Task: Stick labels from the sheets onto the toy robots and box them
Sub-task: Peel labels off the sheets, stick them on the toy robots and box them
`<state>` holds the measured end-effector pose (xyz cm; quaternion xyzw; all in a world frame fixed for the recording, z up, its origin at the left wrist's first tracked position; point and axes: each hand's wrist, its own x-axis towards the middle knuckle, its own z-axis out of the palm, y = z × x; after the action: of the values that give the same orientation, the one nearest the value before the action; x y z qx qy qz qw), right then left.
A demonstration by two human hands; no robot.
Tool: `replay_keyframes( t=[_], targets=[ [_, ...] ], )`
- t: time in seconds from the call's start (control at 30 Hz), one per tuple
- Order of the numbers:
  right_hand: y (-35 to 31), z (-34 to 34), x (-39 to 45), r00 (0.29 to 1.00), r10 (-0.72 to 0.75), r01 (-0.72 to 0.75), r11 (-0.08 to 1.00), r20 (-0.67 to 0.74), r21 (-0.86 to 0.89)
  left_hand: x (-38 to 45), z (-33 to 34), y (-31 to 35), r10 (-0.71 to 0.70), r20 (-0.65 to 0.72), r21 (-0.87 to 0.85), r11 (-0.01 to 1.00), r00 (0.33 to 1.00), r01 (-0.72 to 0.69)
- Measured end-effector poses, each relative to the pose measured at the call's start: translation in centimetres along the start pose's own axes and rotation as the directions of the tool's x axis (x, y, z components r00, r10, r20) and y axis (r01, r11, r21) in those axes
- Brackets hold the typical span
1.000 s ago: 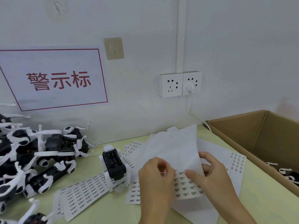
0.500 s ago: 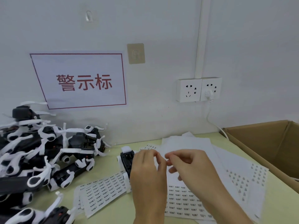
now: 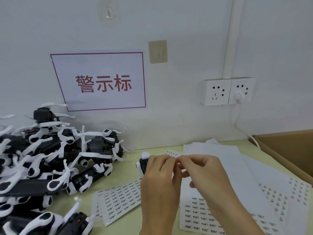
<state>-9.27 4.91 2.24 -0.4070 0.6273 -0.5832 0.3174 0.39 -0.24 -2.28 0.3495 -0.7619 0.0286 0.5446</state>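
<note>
On a pale green tabletop [image 3: 128, 168] against a white wall, label sheets [image 3: 220, 168] spread at five o'clock. Left hand [image 3: 159, 180] and right hand [image 3: 205, 173] pinch fingertips together; the label between them is too small to see. Toy robots [image 3: 50, 160] pile at nine o'clock, a cardboard box [image 3: 288, 150] at three.

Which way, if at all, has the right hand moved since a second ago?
Yes. The right hand has lifted off the label sheet and gone left, meeting the left hand in front of the lone toy robot.
</note>
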Motion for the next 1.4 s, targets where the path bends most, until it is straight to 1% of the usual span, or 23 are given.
replay_keyframes(
  t=[0.07, 0.13, 0.2, 0.27, 0.33, 0.37, 0.43, 0.5, 0.57, 0.6, 0.67, 0.7, 0.77, 0.87, 0.93, 1.0, 1.03, 1.1, 1.13, 1.2, 1.23, 1.3, 1.4],
  targets=[
    [0.1, -0.3, 0.2, 0.999, 0.018, -0.015, 0.998, -0.039, 0.068, 0.2, -0.4, 0.5, -0.003, 0.062, -0.078, 0.997, 0.998, 0.008],
    [0.2, -1.0, 0.5, 0.996, 0.041, -0.03, 0.99, -0.078, 0.138, 0.5, -0.8, 1.0, -0.045, 0.165, -0.202, 0.976, 0.985, 0.078],
    [0.5, -1.9, 0.9, 0.993, 0.077, -0.057, 0.976, -0.085, 0.209, 0.7, -1.1, 1.5, -0.115, 0.236, -0.355, 0.914, 0.965, 0.196],
    [0.7, -2.8, 1.3, 0.991, 0.113, -0.087, 0.955, -0.077, 0.284, 0.9, -1.2, 1.4, -0.239, 0.213, -0.455, 0.834, 0.947, 0.313],
    [1.0, -3.6, 1.8, 0.988, 0.139, -0.11, 0.934, -0.061, 0.339, 1.0, -1.2, 0.1, -0.427, 0.134, -0.441, 0.782, 0.894, 0.44],
    [1.3, -4.0, 1.9, 0.988, 0.143, -0.116, 0.924, -0.049, 0.363, 0.9, -1.3, -1.0, -0.524, 0.115, -0.399, 0.753, 0.844, 0.523],
    [2.1, -4.4, 2.3, 0.989, 0.145, -0.121, 0.9, -0.025, 0.419, 0.5, -1.7, -3.8, -0.657, 0.147, -0.27, 0.692, 0.739, 0.669],
    [3.2, -4.1, 2.3, 0.99, 0.139, -0.124, 0.874, 0.003, 0.469, -0.4, -2.1, -6.5, -0.715, 0.221, -0.163, 0.643, 0.663, 0.748],
    [4.7, -3.1, 2.1, 0.993, 0.121, -0.116, 0.877, 0.02, 0.467, -1.4, -2.4, -8.2, -0.727, 0.301, -0.154, 0.602, 0.617, 0.784],
    [5.5, -2.3, 1.9, 0.995, 0.101, -0.096, 0.897, 0.012, 0.432, -1.7, -2.4, -8.5, -0.724, 0.352, -0.166, 0.575, 0.593, 0.801],
    [6.9, -0.5, 1.4, 0.999, 0.032, -0.027, 0.961, -0.013, 0.276, -2.1, -2.1, -8.6, -0.704, 0.452, -0.183, 0.529, 0.548, 0.829],
    [7.3, 0.6, 1.1, 1.0, -0.021, 0.021, 0.979, -0.001, 0.203, -2.1, -2.0, -8.5, -0.693, 0.478, -0.186, 0.521, 0.54, 0.833],
    [7.5, 2.6, 0.5, 0.992, -0.111, 0.103, 0.986, 0.053, 0.129, -2.0, -1.6, -8.2, -0.675, 0.488, -0.192, 0.537, 0.554, 0.822],
    [8.4, 4.6, 0.2, 0.98, -0.182, 0.176, 0.982, 0.087, 0.073, -2.0, -1.2, -7.9, -0.662, 0.492, -0.207, 0.542, 0.565, 0.815],
    [8.8, 5.0, 0.4, 0.973, -0.225, 0.225, 0.974, 0.041, 0.013, -2.0, -1.2, -7.8, -0.652, 0.491, -0.21, 0.555, 0.578, 0.805],
    [8.9, 4.9, 0.7, 0.963, -0.27, 0.27, 0.963, -0.018, -0.018, -2.0, -1.2, -7.7, -0.63, 0.484, -0.215, 0.587, 0.607, 0.781],
    [8.9, 4.6, 0.9, 0.959, -0.281, 0.281, 0.96, -0.045, 0.008, -2.0, -1.3, -7.6, -0.621, 0.48, -0.233, 0.59, 0.619, 0.773],
    [8.7, 3.9, 1.3, 0.963, -0.253, 0.263, 0.957, -0.088, 0.126, -2.0, -1.2, -7.4, -0.623, 0.456, -0.266, 0.586, 0.636, 0.765],
    [8.5, 3.3, 1.5, 0.972, -0.22, 0.233, 0.953, -0.086, 0.195, -2.0, -1.2, -7.3, -0.632, 0.434, -0.27, 0.588, 0.642, 0.762],
    [8.3, 2.0, 1.8, 0.988, -0.155, 0.156, 0.945, -0.024, 0.288, -1.9, -1.2, -7.0, -0.651, 0.421, -0.276, 0.572, 0.632, 0.773],
    [8.3, 1.4, 2.0, 0.991, -0.134, 0.12, 0.943, 0.024, 0.312, -1.8, -1.3, -6.9, -0.654, 0.45, -0.293, 0.535, 0.608, 0.792],
    [8.4, 0.3, 2.3, 0.987, -0.103, 0.053, 0.934, 0.123, 0.354, -1.7, -1.5, -6.7, -0.623, 0.561, -0.351, 0.418, 0.546, 0.838],
    [8.9, -0.6, 2.8, 0.961, -0.09, -0.033, 0.903, 0.263, 0.429, -1.8, -1.5, -6.9, -0.506, 0.711, -0.428, 0.239, 0.488, 0.871]
  ],
)
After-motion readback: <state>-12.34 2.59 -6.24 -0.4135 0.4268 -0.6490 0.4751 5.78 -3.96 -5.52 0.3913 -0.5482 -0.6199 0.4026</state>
